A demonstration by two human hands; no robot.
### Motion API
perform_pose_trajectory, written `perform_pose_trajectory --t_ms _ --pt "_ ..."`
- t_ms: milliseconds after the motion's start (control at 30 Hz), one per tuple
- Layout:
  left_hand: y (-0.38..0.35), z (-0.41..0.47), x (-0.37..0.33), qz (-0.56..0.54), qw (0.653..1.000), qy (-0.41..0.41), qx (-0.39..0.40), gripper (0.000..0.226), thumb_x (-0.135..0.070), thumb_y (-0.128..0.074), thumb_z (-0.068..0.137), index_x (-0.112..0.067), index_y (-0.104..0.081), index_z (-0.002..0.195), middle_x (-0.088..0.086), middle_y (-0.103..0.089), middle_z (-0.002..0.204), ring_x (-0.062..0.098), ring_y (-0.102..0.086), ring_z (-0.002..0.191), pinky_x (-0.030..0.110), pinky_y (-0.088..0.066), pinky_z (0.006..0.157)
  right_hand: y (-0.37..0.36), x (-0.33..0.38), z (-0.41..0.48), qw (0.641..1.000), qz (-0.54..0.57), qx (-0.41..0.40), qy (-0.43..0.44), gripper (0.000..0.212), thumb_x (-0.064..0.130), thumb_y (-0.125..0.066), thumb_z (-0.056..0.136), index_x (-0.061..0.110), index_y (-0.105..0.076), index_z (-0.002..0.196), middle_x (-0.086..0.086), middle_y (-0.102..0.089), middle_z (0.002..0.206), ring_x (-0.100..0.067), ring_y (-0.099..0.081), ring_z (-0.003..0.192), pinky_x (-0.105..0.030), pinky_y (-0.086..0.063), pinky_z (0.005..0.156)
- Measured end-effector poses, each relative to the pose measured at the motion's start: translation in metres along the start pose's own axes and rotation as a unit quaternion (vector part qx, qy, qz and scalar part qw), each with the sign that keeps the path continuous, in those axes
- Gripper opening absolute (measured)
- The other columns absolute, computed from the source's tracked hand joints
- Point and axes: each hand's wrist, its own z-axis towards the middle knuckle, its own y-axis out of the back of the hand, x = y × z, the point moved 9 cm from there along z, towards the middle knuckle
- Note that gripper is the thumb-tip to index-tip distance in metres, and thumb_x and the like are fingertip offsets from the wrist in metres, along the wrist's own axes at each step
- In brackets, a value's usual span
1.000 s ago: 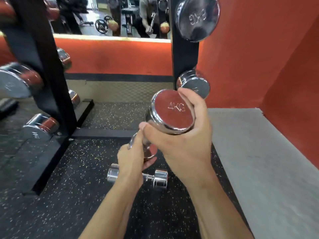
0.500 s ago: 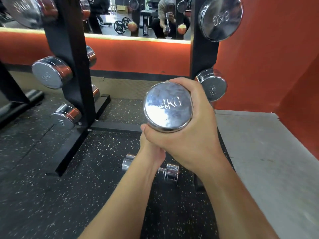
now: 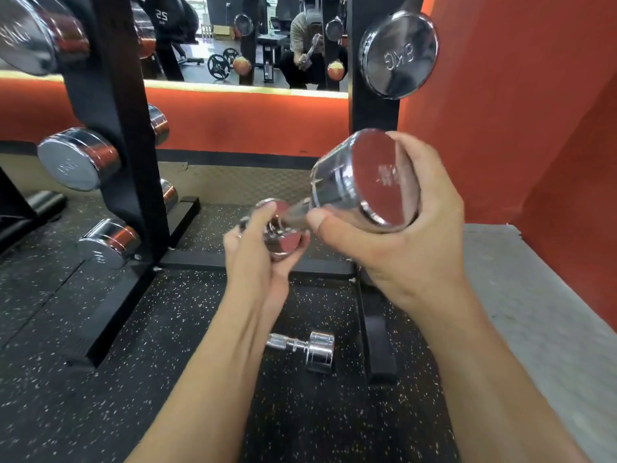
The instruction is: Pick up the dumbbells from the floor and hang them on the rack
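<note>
I hold a chrome 4 kg dumbbell (image 3: 354, 182) in both hands, in front of the black rack (image 3: 123, 135). My right hand (image 3: 404, 242) wraps its near head from below and the side. My left hand (image 3: 263, 252) cups the far, lower head. The bar slants down to the left between the rack's two uprights. A smaller chrome dumbbell (image 3: 309, 349) lies on the speckled black floor below my forearms, its left head hidden by my left arm.
Several chrome dumbbells hang on the left upright (image 3: 80, 158). An 8 kg head (image 3: 397, 55) sticks out of the right upright (image 3: 372, 105). An orange wall (image 3: 517, 111) and a grey ledge (image 3: 534, 295) lie to the right. A mirror (image 3: 250, 38) is behind the rack.
The dumbbell has tilted from end-on to slanting, its near head swinging right and up. My left hand has come into sight on the far head. The view has shifted upward.
</note>
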Motion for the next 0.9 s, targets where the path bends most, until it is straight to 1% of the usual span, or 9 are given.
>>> perform_pose_trajectory --t_ms 100,167,233,300,433,633,767,833,900 --pt "-0.021 -0.011 -0.045 -0.063 0.996 -0.041 0.040 0.077 -0.022 -0.082 0.075 -0.006 -0.047 0.142 0.024 -0.063 0.132 0.030 -0.074 0.105 0.041 -0.062 0.079 0.009 -0.004 0.025 0.987 0.128 0.003 -0.093 0.079 0.032 -0.098 0.069 0.012 -0.059 0.135 -0.002 -0.073 0.121 -0.018 -0.075 0.105 -0.034 -0.062 0.091" --pt "-0.037 -0.027 -0.074 -0.053 0.994 -0.072 0.069 0.070 -0.025 -0.081 0.079 -0.005 -0.049 0.139 0.021 -0.061 0.138 0.023 -0.074 0.105 0.039 -0.060 0.082 0.011 -0.004 0.042 0.957 0.234 0.008 -0.173 0.081 0.019 -0.090 0.068 0.005 -0.053 0.139 -0.005 -0.071 0.114 -0.018 -0.075 0.093 -0.034 -0.063 0.080" --pt "-0.056 -0.044 -0.100 -0.021 0.992 -0.091 0.079 0.062 -0.029 -0.078 0.085 -0.008 -0.050 0.136 0.014 -0.063 0.136 0.017 -0.074 0.099 0.037 -0.060 0.081 0.019 0.004 0.058 0.930 0.286 -0.010 -0.231 0.083 0.020 -0.084 0.067 0.000 -0.050 0.140 -0.007 -0.070 0.110 -0.015 -0.073 0.084 -0.026 -0.061 0.069" --pt "-0.079 -0.065 -0.129 0.032 0.989 -0.117 0.085 0.072 -0.032 -0.080 0.080 -0.007 -0.048 0.141 0.010 -0.065 0.121 0.017 -0.074 0.088 0.037 -0.060 0.079 0.028 0.020 0.076 0.910 0.317 -0.026 -0.267 0.081 0.024 -0.082 0.064 -0.002 -0.050 0.134 -0.015 -0.065 0.114 -0.015 -0.069 0.081 -0.022 -0.059 0.063" --pt "-0.135 -0.104 -0.195 0.097 0.982 -0.140 0.082 0.066 -0.039 -0.083 0.067 -0.019 -0.058 0.125 0.005 -0.067 0.111 0.015 -0.069 0.069 0.045 -0.062 0.081 0.054 0.068 0.123 0.877 0.344 -0.069 -0.328 0.089 0.027 -0.082 0.059 -0.004 -0.049 0.135 -0.021 -0.061 0.122 -0.017 -0.068 0.081 -0.023 -0.058 0.060" --pt "-0.279 -0.173 -0.318 0.138 0.974 -0.156 0.092 0.056 -0.040 -0.086 0.063 -0.032 -0.059 0.111 0.002 -0.072 0.104 0.019 -0.063 0.069 0.032 -0.057 0.062 0.120 0.184 0.242 0.883 0.316 -0.066 -0.342 0.082 0.040 -0.078 0.067 0.004 -0.051 0.136 -0.008 -0.077 0.114 -0.021 -0.075 0.092 -0.031 -0.061 0.065" --pt "-0.400 -0.229 -0.422 0.149 0.968 -0.167 0.112 0.051 -0.030 -0.087 0.071 -0.027 -0.060 0.114 0.021 -0.066 0.125 0.021 -0.061 0.075 0.042 -0.061 0.075 0.173 0.282 0.340 0.887 0.293 -0.084 -0.346 0.065 0.052 -0.075 0.064 0.016 -0.062 0.117 0.002 -0.076 0.091 -0.015 -0.070 0.074 -0.030 -0.052 0.060" --pt "-0.462 -0.256 -0.473 0.151 0.965 -0.179 0.122 0.053 -0.031 -0.088 0.072 -0.027 -0.062 0.118 0.025 -0.061 0.134 0.022 -0.061 0.078 0.054 -0.061 0.086 0.200 0.333 0.397 0.891 0.299 -0.095 -0.328 0.063 0.050 -0.075 0.065 0.016 -0.064 0.117 -0.001 -0.070 0.092 -0.014 -0.064 0.073 -0.028 -0.049 0.058" --pt "-0.519 -0.283 -0.518 0.142 0.962 -0.193 0.131 0.057 -0.037 -0.089 0.067 -0.030 -0.063 0.118 0.023 -0.060 0.136 0.016 -0.064 0.073 0.055 -0.062 0.083 0.227 0.381 0.455 0.899 0.297 -0.100 -0.305 0.071 0.050 -0.076 0.067 0.014 -0.061 0.125 -0.004 -0.068 0.097 -0.012 -0.063 0.074 -0.027 -0.048 0.058"
